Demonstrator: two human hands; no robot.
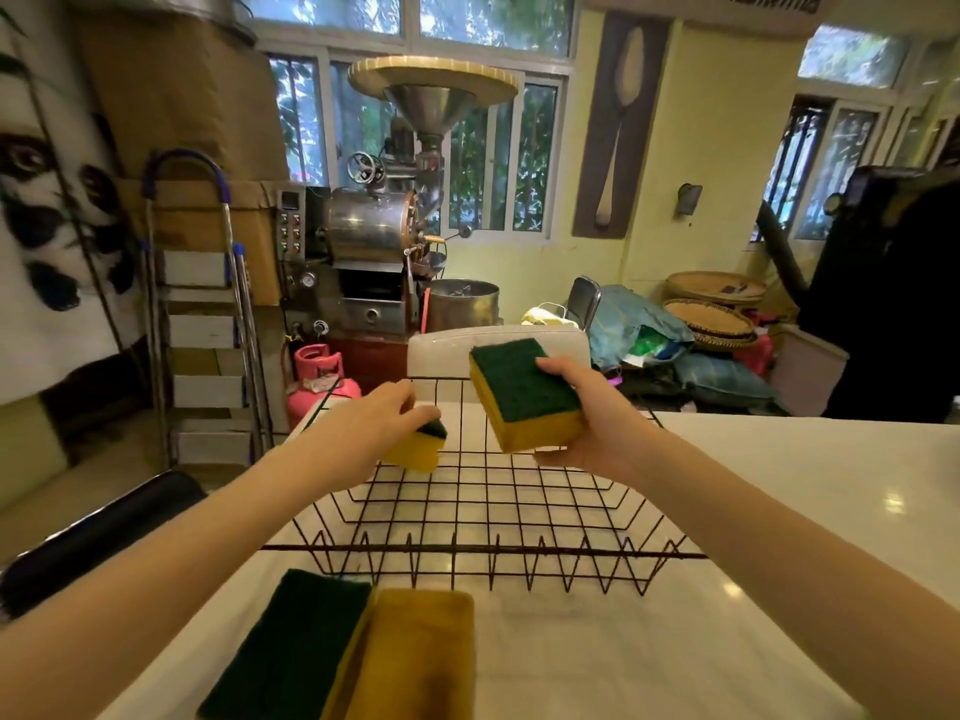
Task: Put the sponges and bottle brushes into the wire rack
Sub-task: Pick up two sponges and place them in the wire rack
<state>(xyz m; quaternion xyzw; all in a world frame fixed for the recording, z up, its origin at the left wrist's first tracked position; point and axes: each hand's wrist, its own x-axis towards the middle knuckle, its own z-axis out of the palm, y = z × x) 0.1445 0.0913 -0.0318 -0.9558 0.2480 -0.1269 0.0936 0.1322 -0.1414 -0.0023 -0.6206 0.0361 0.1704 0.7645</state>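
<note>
White bench [779,511] carries a wire rack [488,550]; above it, left hand [374,423] and right hand [587,413] each grip a sponge [415,449] [524,394].

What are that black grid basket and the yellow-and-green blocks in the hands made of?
The black wire rack looks like thin metal rod with a dark matte coating: its bars are slim, straight and cross in a rigid grid. The yellow sponge with a dark green top in the right hand appears to be soft foam under a rough, fibrous scouring layer. The smaller one in the left hand seems alike.
</note>
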